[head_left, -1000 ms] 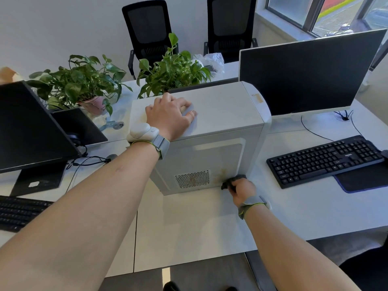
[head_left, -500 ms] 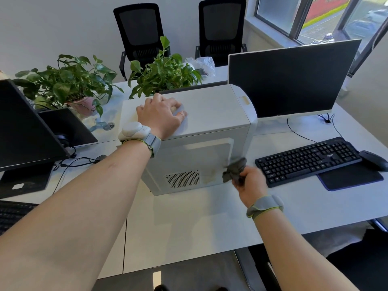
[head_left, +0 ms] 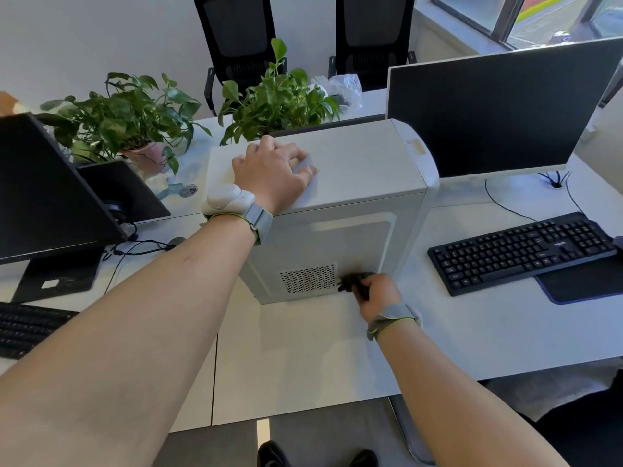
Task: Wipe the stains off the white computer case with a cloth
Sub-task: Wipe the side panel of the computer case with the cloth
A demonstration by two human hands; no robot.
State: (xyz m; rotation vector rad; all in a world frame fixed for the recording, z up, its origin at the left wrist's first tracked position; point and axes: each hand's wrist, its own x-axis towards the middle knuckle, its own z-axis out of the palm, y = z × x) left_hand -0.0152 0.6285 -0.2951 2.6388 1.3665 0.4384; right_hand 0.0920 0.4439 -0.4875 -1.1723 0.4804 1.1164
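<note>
White computer case [head_left: 354, 183] stands upright on the white table [head_left: 303, 358], between 2 monitors and in front of 2 potted plants. The left hand [head_left: 273, 176] rests on its top with fingers spread flat, while the right hand [head_left: 377, 294] has its fingers clamped on a dark cloth [head_left: 352, 281], pressing it against the lower side panel beside the vent grille [head_left: 308, 278].

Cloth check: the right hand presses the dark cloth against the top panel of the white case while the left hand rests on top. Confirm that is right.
Not quite. The head view shows the right hand pressing the dark cloth against the white case low on its side panel, beside the vent grille, not the top panel. The left hand does rest on top.
</note>
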